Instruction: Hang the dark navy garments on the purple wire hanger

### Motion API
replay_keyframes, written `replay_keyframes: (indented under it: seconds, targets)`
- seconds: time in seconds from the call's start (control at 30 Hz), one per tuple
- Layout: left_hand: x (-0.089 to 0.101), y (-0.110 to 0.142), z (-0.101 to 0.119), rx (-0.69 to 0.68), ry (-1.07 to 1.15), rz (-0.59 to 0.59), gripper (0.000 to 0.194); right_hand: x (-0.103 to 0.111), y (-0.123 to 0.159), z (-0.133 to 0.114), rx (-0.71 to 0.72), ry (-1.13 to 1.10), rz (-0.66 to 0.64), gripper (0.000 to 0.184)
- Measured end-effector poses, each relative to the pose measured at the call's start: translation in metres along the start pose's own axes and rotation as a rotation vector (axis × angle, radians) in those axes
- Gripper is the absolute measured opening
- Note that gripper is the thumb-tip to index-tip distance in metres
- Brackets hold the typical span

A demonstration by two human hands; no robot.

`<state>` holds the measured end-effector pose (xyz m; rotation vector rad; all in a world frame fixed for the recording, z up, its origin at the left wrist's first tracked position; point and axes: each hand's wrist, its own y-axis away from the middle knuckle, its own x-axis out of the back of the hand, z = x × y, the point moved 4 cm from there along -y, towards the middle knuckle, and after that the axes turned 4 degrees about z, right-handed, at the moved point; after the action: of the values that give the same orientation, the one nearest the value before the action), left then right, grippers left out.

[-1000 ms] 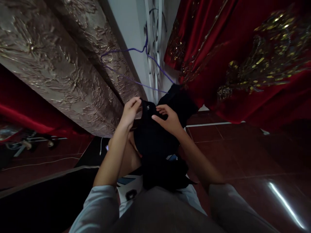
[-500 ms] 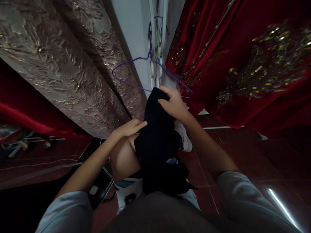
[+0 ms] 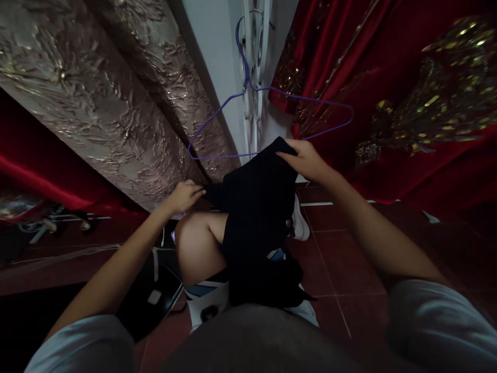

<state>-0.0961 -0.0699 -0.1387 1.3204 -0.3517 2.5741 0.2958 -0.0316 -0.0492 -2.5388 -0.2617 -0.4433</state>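
Observation:
A black garment (image 3: 258, 207) hangs across my lap and knee. My right hand (image 3: 306, 159) pinches its upper corner, raised near the lower bar of a purple wire hanger (image 3: 248, 116) that hangs from a white rack above. My left hand (image 3: 184, 196) is closed on the garment's left edge, lower down beside my bare knee (image 3: 196, 246). The cloth is stretched between the two hands.
Heavy gold-brown embroidered fabric (image 3: 116, 103) hangs at the left. Red garments with gold sequins (image 3: 407, 103) hang at the right. A dark tablet-like device (image 3: 153, 298) lies on the red tiled floor (image 3: 349, 259) by my left leg. A white shoe (image 3: 301, 223) shows behind the garment.
My hands have drawn apart, spreading the black garment wider. The right hand rose toward the hanger's lower bar and the left moved down and left. The hanger swung to the right.

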Motion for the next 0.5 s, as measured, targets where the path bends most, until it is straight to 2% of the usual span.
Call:
replay_keyframes:
  seconds: [0.1,0.13,0.17,0.27,0.33,0.4,0.5]
  targets:
    - [0.056,-0.019,0.021,-0.025,-0.044,0.395,0.013,0.019,0.005,-0.007,-0.053,-0.035,0.040,0.015]
    - [0.069,-0.025,0.035,-0.072,-0.012,0.463,0.013,0.019,0.006,-0.008,-0.055,-0.045,0.049,0.016]
    - [0.079,-0.030,0.051,-0.136,0.048,0.475,0.016,0.017,0.007,-0.009,-0.048,-0.050,0.056,0.018]
    - [0.088,-0.039,0.097,-0.293,0.254,0.369,0.027,0.011,0.010,-0.010,-0.013,-0.038,0.113,0.022]
    - [0.081,-0.041,0.112,-0.292,0.285,0.295,0.031,0.012,0.012,-0.009,0.005,-0.011,0.161,0.023]
    - [0.068,-0.041,0.108,-0.231,0.200,0.199,0.029,0.019,0.013,-0.009,0.028,0.029,0.196,0.022]
    - [0.046,-0.037,0.079,-0.144,0.047,0.030,0.017,0.029,0.014,-0.009,0.040,0.084,0.216,0.020]
